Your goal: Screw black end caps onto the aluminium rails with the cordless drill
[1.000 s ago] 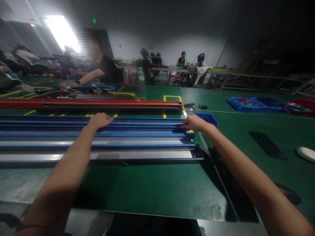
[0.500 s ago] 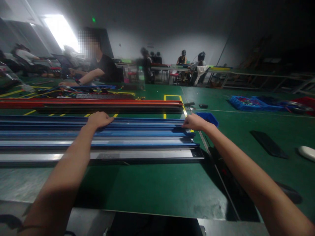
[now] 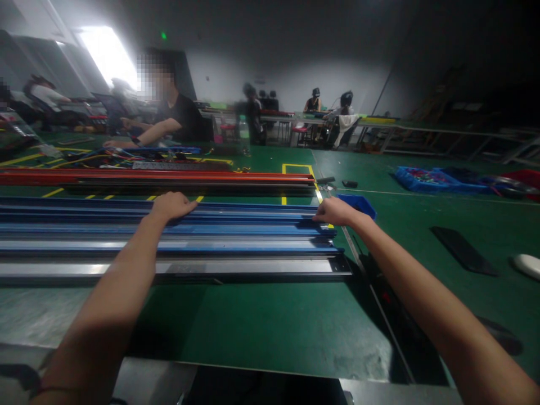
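Several long blue and silver metal profiles lie side by side across the bench in front of me. My left hand [image 3: 172,206] is closed over the farthest blue profile [image 3: 253,208], its thumb pointing right along the rail. The fingers' undersides are hidden. Near the right end of the same profile, my right hand [image 3: 335,212] is closed on it in a pinch, knuckles up. Nearest to me lies a wide silver profile [image 3: 253,266] with a dark front edge, untouched by either hand.
Red-orange profiles [image 3: 194,178] lie beyond the blue ones. A blue bin [image 3: 363,206] stands just past my right hand. Blue trays [image 3: 422,177] with small parts and a black flat object [image 3: 462,250] are on the right. A co-worker [image 3: 181,115] sits across the bench.
Both hands keep their place on the blue profile. The whole view has shifted very slightly.
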Action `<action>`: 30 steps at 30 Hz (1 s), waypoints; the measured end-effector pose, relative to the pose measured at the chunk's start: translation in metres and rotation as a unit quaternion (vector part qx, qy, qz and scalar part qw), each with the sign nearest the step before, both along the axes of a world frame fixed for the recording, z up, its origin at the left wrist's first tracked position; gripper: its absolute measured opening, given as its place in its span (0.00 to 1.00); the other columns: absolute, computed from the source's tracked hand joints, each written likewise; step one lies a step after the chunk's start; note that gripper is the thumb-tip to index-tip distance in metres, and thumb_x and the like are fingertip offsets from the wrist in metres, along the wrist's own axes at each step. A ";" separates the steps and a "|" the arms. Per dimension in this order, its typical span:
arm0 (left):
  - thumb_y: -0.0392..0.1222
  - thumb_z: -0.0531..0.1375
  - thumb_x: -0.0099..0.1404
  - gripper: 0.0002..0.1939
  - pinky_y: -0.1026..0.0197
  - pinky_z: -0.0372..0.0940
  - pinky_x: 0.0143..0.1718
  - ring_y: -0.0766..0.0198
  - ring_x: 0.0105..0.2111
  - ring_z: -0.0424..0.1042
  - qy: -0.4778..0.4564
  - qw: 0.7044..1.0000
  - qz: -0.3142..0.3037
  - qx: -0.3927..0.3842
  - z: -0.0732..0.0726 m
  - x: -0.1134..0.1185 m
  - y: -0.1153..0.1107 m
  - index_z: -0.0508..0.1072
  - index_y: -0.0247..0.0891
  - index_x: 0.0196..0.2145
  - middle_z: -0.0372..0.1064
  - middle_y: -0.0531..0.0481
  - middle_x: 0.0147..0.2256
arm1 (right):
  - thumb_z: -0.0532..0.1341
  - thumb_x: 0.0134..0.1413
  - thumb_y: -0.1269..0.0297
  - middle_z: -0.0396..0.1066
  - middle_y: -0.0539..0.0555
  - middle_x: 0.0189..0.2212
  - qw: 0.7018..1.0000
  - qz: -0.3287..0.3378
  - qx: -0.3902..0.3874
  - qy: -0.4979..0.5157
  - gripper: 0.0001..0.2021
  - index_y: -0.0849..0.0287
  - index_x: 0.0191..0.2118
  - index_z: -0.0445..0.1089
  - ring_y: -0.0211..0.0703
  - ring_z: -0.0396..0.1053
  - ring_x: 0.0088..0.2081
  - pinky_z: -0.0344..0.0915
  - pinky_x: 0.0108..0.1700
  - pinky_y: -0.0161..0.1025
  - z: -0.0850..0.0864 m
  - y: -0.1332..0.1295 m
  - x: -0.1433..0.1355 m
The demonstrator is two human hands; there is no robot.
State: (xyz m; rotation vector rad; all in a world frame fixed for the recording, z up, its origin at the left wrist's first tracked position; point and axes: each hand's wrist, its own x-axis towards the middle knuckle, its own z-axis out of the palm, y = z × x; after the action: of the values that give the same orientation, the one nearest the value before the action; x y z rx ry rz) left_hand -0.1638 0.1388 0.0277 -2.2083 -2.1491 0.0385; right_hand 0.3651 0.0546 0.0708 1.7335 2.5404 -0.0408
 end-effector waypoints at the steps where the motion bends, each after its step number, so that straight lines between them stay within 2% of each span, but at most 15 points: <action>1: 0.70 0.46 0.62 0.40 0.48 0.69 0.45 0.34 0.46 0.77 0.001 1.000 0.000 -0.001 0.000 0.000 0.000 0.85 0.36 0.40 0.80 0.29 0.40 | 0.66 0.61 0.59 0.81 0.58 0.31 1.000 0.001 0.000 0.000 0.11 0.59 0.37 0.85 0.47 0.75 0.31 0.63 0.33 0.40 0.000 0.000 0.000; 13: 0.69 0.44 0.63 0.41 0.47 0.69 0.46 0.34 0.47 0.77 0.009 1.000 0.006 -0.022 0.002 0.001 0.000 0.84 0.33 0.40 0.79 0.27 0.41 | 0.66 0.60 0.58 0.81 0.58 0.31 1.000 -0.009 0.004 0.000 0.11 0.60 0.38 0.85 0.48 0.75 0.31 0.63 0.33 0.41 0.000 0.000 0.001; 23: 0.72 0.46 0.63 0.39 0.45 0.69 0.47 0.35 0.46 0.77 -0.005 1.000 0.010 -0.024 0.002 -0.004 -0.002 0.86 0.38 0.38 0.80 0.31 0.40 | 0.67 0.60 0.57 0.81 0.58 0.31 1.000 -0.009 -0.001 0.002 0.12 0.59 0.38 0.85 0.48 0.75 0.31 0.64 0.34 0.41 0.001 0.000 0.001; 30: 0.73 0.45 0.63 0.42 0.44 0.69 0.47 0.33 0.47 0.76 -0.006 1.000 0.009 -0.029 0.000 -0.007 0.000 0.85 0.36 0.41 0.79 0.28 0.43 | 0.67 0.60 0.57 0.81 0.58 0.32 1.000 -0.010 0.001 0.001 0.12 0.59 0.39 0.85 0.47 0.75 0.32 0.64 0.34 0.40 0.000 0.000 0.001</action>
State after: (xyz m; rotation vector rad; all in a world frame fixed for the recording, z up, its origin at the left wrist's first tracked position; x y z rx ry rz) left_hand -0.1708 0.1389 0.0281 -2.2260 -2.2013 0.0884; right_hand 0.3662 0.0545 0.0709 1.7596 2.5256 -0.0418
